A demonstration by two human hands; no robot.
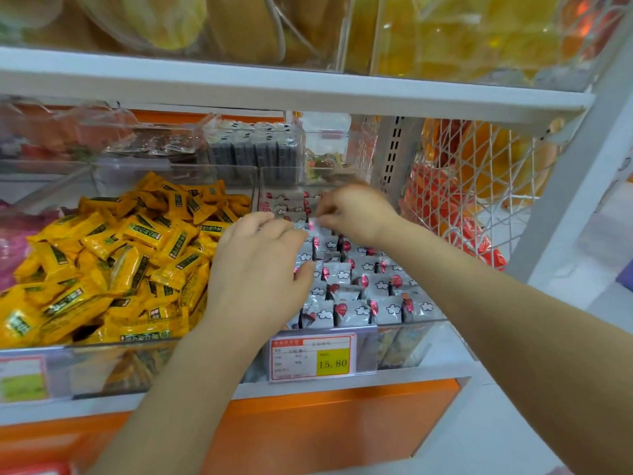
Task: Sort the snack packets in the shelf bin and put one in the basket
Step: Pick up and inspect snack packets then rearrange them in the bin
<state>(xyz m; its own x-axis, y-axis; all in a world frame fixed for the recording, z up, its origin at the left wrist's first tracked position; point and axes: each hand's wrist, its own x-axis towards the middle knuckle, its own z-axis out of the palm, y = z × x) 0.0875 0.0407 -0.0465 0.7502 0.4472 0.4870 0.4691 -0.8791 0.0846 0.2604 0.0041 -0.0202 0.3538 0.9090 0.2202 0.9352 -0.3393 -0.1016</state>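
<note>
A clear shelf bin (407, 325) holds several small grey snack packets (356, 286) printed with white clouds and red marks, standing in rows. My left hand (260, 265) lies over the bin's left side, fingers bent down onto the packets and thumb against one; whether it grips any is hidden. My right hand (356, 212) reaches further back in the same bin and pinches the top of a grey packet (317, 225) between thumb and fingers. No basket is in view.
The neighbouring bin (41, 354) on the left is heaped with yellow packets (113, 262). A price tag (313, 358) reading 15.80 hangs on the grey bin's front. A white shelf board (274, 84) runs close above. White wire mesh (479, 186) closes the right side.
</note>
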